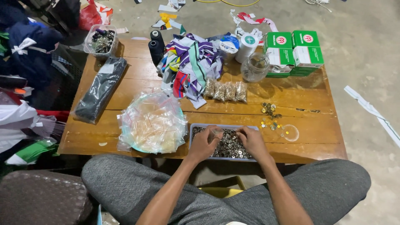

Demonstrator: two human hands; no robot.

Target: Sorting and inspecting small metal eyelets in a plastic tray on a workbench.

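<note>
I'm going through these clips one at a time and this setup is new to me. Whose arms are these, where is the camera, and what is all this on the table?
There is no machine here. One camera on the person's head looks down at their own arms and crossed legs.

The left hand and right hand are both in a shallow tray of small metal pieces. The left fingers seem to pinch a small clear bag; what the right holds is too small to tell.

On the wooden table lie a heap of empty clear bags, four filled packets, loose gold-coloured pieces, striped cloth, black thread spools, a glass jar and green-and-white boxes.
</note>
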